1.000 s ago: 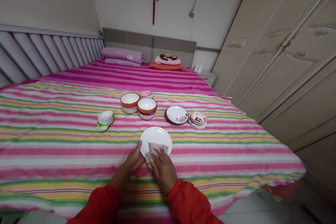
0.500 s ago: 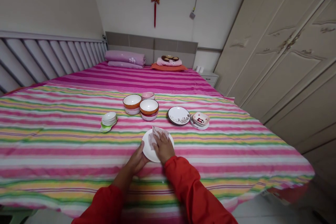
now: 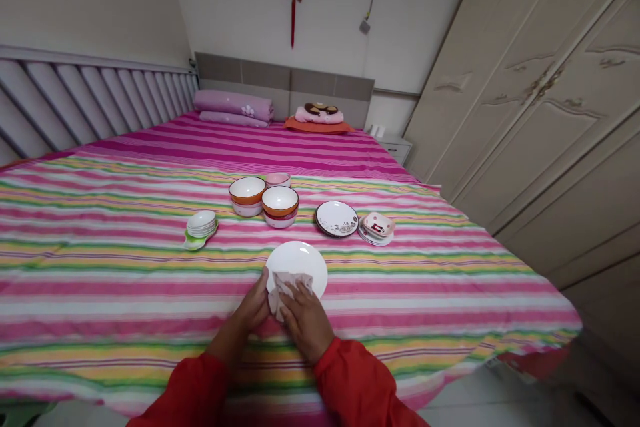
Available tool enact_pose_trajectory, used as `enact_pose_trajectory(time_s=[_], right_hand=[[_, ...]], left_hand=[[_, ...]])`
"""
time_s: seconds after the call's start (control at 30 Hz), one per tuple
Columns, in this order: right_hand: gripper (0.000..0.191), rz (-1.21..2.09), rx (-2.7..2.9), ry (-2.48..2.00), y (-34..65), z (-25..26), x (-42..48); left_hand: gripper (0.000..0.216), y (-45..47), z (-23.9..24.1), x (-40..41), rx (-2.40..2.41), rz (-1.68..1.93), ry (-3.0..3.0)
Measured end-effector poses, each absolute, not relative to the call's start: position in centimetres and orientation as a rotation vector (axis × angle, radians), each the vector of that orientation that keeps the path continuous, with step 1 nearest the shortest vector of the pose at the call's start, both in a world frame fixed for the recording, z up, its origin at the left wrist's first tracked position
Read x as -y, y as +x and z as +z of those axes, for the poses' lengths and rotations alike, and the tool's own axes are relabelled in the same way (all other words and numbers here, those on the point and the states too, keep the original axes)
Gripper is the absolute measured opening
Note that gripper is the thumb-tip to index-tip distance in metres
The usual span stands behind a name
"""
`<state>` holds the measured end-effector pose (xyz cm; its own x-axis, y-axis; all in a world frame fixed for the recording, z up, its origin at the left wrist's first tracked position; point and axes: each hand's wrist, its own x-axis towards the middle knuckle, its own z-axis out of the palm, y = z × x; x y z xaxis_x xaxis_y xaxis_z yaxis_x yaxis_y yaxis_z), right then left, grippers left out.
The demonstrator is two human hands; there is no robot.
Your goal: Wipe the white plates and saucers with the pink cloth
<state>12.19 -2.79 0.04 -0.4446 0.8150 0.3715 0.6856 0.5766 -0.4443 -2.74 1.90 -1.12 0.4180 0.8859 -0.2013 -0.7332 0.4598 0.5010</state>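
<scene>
Your left hand (image 3: 253, 307) is half closed and takes the near left edge of a plain white round plate (image 3: 300, 263), with the fingers bent around the rim, and your right hand (image 3: 306, 321) lies over the near part of the same plate, fingers only a little bent, and keeps a crumpled pale wipe (image 3: 281, 288) pressed under them; I cannot tell if this wipe is cloth or thick paper. The right hand has just come back from the far side of the plate to the near side, so the far part of the plate now shows bare and white. The plate is at your 12 o'clock, close to your red sleeves (image 3: 345, 380), above a striped bedspread (image 3: 100, 293), and I cannot tell if its near edge is lifted from the bedspread. Farther out at 12 o'clock stand two stacks of orange-banded bowls (image 3: 280, 206), at 11 o'clock a stack of small white dishes (image 3: 201, 223) sits on a green leaf-shaped dish (image 3: 196, 243), and at 1 o'clock lie a dark-rimmed flowered plate (image 3: 337, 219) and a small pink-patterned dish (image 3: 379, 225) on a stack of plates (image 3: 375, 237)
</scene>
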Motion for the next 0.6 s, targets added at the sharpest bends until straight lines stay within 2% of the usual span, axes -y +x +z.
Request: enact_pose_trajectory(time_s=[0.13, 0.33, 0.6], right_hand=[[0.039, 0.374, 2.313, -1.156, 10.5, 0.7, 0.0], [0.046, 0.308, 2.251, -1.382, 10.2, 0.9, -4.0], [0.043, 0.204, 2.109, -1.523, 13.8, -0.2, -2.2]], left_hand=[[0.051, -2.8, -0.9, -1.9, -0.524, 1.075, 0.382], [0.051, -2.7, -1.7, -2.2, -0.490, 1.131, 0.380], [0.057, -2.6, -1.2, -1.9, -0.545, 1.105, 0.374]])
